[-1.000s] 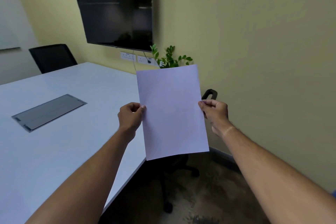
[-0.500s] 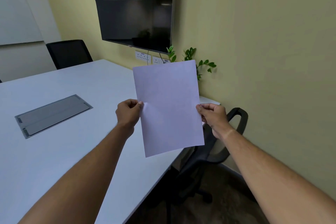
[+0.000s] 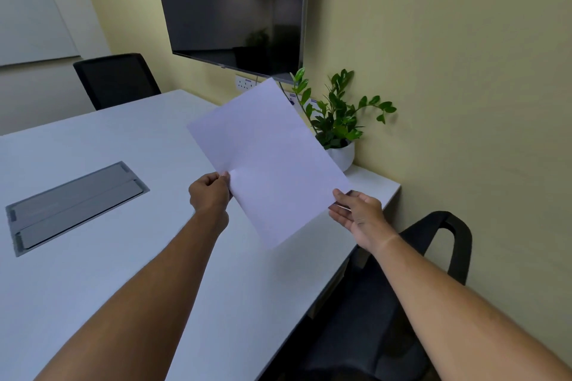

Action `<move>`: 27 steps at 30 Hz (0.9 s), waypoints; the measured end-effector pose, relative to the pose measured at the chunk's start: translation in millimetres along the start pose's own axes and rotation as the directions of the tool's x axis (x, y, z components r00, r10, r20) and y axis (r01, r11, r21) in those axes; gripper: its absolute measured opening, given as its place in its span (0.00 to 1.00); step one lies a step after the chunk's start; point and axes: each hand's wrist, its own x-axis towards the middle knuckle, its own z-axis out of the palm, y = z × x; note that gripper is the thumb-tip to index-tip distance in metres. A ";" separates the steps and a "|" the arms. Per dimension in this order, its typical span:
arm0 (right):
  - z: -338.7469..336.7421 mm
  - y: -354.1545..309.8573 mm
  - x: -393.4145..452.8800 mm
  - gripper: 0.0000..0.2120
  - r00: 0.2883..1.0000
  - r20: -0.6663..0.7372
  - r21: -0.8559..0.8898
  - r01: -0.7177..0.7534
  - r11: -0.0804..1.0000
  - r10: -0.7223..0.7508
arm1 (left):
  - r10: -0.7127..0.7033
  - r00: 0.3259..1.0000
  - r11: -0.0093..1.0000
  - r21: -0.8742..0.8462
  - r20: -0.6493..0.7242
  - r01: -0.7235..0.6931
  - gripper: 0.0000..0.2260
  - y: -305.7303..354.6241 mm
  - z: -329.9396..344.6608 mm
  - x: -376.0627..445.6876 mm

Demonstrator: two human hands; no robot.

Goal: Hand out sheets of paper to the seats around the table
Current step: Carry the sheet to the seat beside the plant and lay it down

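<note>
A blank white sheet of paper (image 3: 269,161) hangs tilted above the white table (image 3: 123,241), near its right end. My left hand (image 3: 210,193) pinches the sheet's left edge. On the lower right edge, my right hand (image 3: 356,213) holds the sheet with its fingers loosely spread beneath. A black office chair (image 3: 387,303) is tucked at the table's right side, below my right arm. A second black chair (image 3: 116,80) stands at the far side.
A grey cable hatch (image 3: 74,206) is set into the table on the left. A potted green plant (image 3: 339,130) stands at the table's far right corner against the yellow wall. A dark TV screen (image 3: 230,6) hangs on the wall above.
The view has moved closer to the table's right end. The sheet has tipped from nearly upright to slanted and lower over the table, and my right hand's fingers have loosened.
</note>
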 end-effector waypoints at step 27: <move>-27.2 49.9 140.6 0.03 0.973 -0.080 -0.157 -0.227 0.961 0.216 | -0.155 0.979 0.968 0.220 0.133 0.123 0.03 -83.4 65.6 184.9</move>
